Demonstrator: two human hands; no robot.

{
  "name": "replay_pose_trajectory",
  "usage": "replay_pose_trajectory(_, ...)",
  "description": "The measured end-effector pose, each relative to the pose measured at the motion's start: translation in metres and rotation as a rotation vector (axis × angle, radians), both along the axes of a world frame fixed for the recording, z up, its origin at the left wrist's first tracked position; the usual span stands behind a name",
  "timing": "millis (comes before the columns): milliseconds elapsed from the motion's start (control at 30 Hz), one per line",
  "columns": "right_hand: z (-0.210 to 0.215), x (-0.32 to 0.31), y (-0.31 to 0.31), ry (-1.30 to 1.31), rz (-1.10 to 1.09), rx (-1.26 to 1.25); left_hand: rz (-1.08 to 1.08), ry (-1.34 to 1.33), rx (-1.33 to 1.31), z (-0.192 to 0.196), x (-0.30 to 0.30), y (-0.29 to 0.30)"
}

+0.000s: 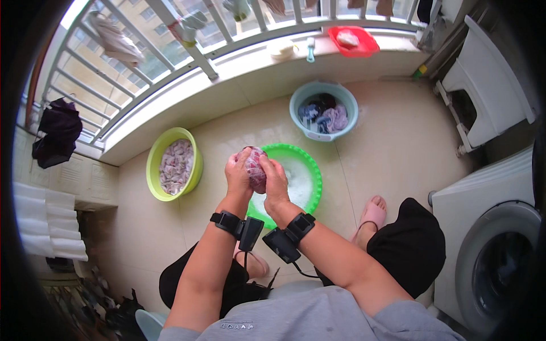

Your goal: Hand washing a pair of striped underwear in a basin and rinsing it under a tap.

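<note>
On the tiled floor (392, 148), a white washing machine (455, 233) stands at the right. The green basin (318, 176), holding white suds (300, 177), sits between a yellow-green tub (197, 170) and a light-blue basin (352, 116), both holding laundry. Left hand (238, 169) and right hand (275, 181) together grip a wadded reddish-purple cloth (257, 171) above the green basin's left side.

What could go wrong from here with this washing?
The bunched reddish cloth, squeezed between the left hand and right hand, might slip and splash the sudsy-looking water in the green basin. Drips could also wet the black wrist devices, worn close to the basin. If water reaches the smooth floor, the pink slippers might skid.
</note>
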State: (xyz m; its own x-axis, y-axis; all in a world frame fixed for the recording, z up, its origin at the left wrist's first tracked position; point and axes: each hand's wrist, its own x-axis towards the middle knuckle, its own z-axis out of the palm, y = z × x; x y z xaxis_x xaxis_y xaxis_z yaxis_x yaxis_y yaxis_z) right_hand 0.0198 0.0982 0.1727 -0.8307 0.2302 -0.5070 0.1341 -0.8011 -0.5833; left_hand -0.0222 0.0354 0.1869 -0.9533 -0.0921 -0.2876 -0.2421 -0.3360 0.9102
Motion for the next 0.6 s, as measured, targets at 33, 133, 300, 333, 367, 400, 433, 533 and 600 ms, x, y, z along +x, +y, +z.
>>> replay_pose_trajectory(33,0.015,0.003,-0.001,-0.01,-0.061,-0.021,0.005,0.025,0.005,0.008,-0.003,0.001)
replay_pose_trajectory(133,0.037,0.0,0.004,0.074,0.03,-0.194,-0.103,0.146,-0.187,0.034,-0.006,0.002)
replay_pose_trajectory(300,0.075,0.001,0.021,0.193,0.146,-0.453,-0.269,0.695,-0.646,0.074,0.01,0.008)
replay_pose_trajectory(333,0.058,-0.004,0.031,0.275,0.177,-0.486,-0.366,0.676,-0.675,0.089,0.023,0.016)
replay_pose_trajectory(367,0.075,0.007,0.034,0.229,0.188,-0.432,-0.439,0.646,-0.714,0.097,0.033,0.014)
replay_pose_trajectory(400,0.075,0.009,0.036,0.199,0.216,-0.44,-0.44,0.66,-0.729,0.098,0.041,0.011)
replay_pose_trajectory(433,0.073,0.012,0.041,0.17,0.23,-0.447,-0.454,0.678,-0.74,0.098,0.05,0.01)
replay_pose_trajectory(533,0.046,0.011,0.049,0.226,0.308,-0.621,-0.536,0.934,-0.941,0.095,0.063,0.008)
replay_pose_trajectory(600,0.063,0.021,0.043,0.113,0.31,-0.51,-0.502,1.065,-1.004,0.098,0.067,0.007)
